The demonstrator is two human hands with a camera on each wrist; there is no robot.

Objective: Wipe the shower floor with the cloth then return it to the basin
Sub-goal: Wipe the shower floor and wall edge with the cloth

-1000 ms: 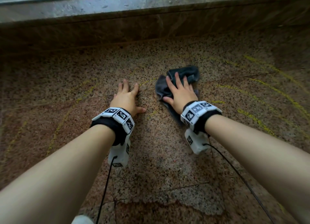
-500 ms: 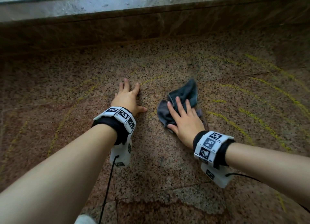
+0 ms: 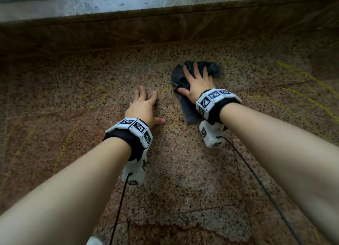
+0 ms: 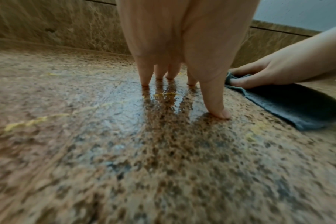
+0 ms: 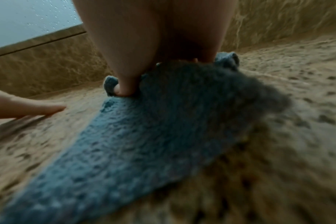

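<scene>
Right hand: Your right hand (image 3: 197,83) lies flat on the dark grey cloth (image 3: 185,105), fingers spread and nearly straight, pressing it to the shower floor (image 3: 183,167); the thumb (image 5: 125,89) digs into a fold at the cloth's left edge.
Left hand: Your left hand (image 3: 142,107) is braced on bare stone just beside the cloth, not touching it. Its fingertips (image 4: 223,113) and thumb are planted on the floor with the palm arched above, holding nothing.
Cloth: It sits toward the floor's far edge, near the raised stone curb (image 3: 165,30). One bunched end pokes out beyond your fingers; a flat tail runs back under your wrist.
Floor: Speckled brown granite, shining wet under your left hand in the left wrist view, crossed by faint yellow streaks (image 3: 310,78) that arc on both sides of your hands.
Wrists: Each carries a black band with white marker tiles (image 3: 134,126) and a white camera unit, a black cable (image 3: 256,182) trailing back toward you.
Beyond the curb: A pale grey surface beaded with droplets (image 5: 29,18) shows in the right wrist view.
</scene>
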